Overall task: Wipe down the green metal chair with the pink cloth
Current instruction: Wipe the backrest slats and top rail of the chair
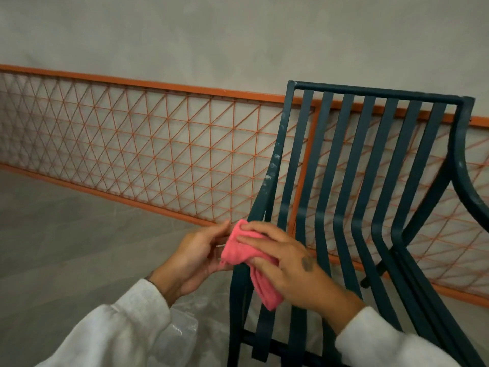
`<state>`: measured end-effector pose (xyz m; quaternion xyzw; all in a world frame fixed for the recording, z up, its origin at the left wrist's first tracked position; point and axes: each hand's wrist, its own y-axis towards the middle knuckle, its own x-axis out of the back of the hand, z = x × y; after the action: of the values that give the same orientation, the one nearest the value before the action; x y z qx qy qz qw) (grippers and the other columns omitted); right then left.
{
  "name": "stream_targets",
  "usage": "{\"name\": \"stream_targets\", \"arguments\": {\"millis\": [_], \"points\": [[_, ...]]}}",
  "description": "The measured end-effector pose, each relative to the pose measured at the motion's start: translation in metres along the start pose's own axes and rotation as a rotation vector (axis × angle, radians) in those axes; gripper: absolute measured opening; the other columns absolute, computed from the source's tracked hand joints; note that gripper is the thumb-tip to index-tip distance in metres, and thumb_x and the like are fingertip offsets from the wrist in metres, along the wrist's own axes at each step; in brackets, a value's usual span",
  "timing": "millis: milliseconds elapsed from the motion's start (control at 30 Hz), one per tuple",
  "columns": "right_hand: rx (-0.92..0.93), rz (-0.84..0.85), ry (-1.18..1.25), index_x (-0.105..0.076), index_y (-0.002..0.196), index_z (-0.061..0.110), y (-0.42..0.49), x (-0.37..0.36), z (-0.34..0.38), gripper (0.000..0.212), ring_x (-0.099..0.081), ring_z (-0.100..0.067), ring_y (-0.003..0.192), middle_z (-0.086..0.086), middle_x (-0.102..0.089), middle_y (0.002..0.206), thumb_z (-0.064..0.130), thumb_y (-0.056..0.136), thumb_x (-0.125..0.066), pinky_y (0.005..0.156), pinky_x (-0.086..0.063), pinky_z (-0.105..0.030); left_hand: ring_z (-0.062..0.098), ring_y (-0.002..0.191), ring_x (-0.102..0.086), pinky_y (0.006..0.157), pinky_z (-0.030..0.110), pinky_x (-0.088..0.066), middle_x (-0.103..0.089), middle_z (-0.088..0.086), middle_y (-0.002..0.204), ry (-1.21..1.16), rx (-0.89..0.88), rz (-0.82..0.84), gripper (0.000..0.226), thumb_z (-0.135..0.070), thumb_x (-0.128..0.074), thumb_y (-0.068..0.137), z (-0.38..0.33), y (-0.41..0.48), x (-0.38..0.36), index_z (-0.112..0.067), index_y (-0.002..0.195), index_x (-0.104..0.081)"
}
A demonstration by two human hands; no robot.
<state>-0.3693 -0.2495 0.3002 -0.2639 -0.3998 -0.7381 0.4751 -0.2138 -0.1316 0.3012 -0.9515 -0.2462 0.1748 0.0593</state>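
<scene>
2 hands meet at the left side bar of the green metal chair (370, 91). The right hand (287, 264) clasps the pink cloth (239, 251) over the bar, and the left hand (195, 256) pinches its far edge. Pale smudges (275, 161) dot the upright above. It would be best to keep the cloth wrapped tight and slide it upward over them.

Orange lattice railing (158, 144) against grey wall (238, 35); grey floor (53, 234).
</scene>
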Motion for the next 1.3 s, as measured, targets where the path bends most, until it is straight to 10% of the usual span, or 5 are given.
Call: {"name": "stream_targets", "arguments": {"millis": [167,600,833,1067,1300], "points": [[-0.222,-0.156,0.147,-0.055,0.138,0.025,0.043,0.015,-0.014,0.038,-0.047,-0.004,0.125,0.016,-0.049,0.138,0.025,0.1,-0.054,0.113,-0.04,-0.036,0.027,0.096,-0.061,0.087,0.045,-0.05,-0.067,0.016,0.107,0.079,-0.061,0.009,0.032,-0.021,-0.047,0.096,0.005,0.001,-0.003,-0.003,0.113,-0.067],[-0.242,-0.325,0.43,-0.069,0.117,0.043,0.011,-0.005,-0.004,0.043,-0.054,0.008,0.12,0.029,-0.063,0.125,0.01,0.088,-0.07,0.103,-0.045,-0.018,0.025,0.084,-0.065,0.075,0.037,-0.051,-0.072,0.013,0.09,0.409,-0.115,-0.11,0.035,-0.028,-0.041,0.101,-0.01,0.031,-0.029,-0.011,0.091,-0.07],[-0.492,-0.489,1.155,-0.071,0.114,0.021,-0.003,0.021,-0.026,0.032,-0.073,-0.022,0.094,-0.006,-0.075,0.108,0.016,0.083,-0.066,0.078,-0.058,-0.035,0.024,0.072,-0.066,0.072,0.041,-0.061,-0.066,0.013,0.086,0.41,0.052,0.037,0.036,-0.043,-0.064,0.087,-0.038,0.042,-0.046,-0.012,0.105,-0.062],[-0.387,-0.356,0.551,-0.068,0.112,0.04,0.056,0.067,-0.047,0.028,-0.066,-0.015,0.106,0.012,-0.071,0.11,0.018,0.097,-0.058,0.091,-0.055,-0.036,0.012,0.047,-0.044,0.041,0.024,-0.041,-0.046,0.003,0.065,0.481,-0.055,-0.003,0.02,0.0,-0.049,0.088,-0.025,0.051,-0.063,-0.018,0.097,-0.047],[-0.174,-0.185,0.15,-0.068,0.124,0.028,0.078,0.035,-0.064,0.041,-0.051,0.01,0.121,0.014,-0.06,0.133,0.001,0.097,-0.053,0.097,-0.03,0.003,0.009,0.039,-0.041,0.037,0.023,-0.036,-0.053,0.006,0.067,0.481,-0.156,-0.062,0.012,-0.008,-0.051,0.089,-0.021,0.052,-0.066,-0.018,0.092,-0.056]]}}
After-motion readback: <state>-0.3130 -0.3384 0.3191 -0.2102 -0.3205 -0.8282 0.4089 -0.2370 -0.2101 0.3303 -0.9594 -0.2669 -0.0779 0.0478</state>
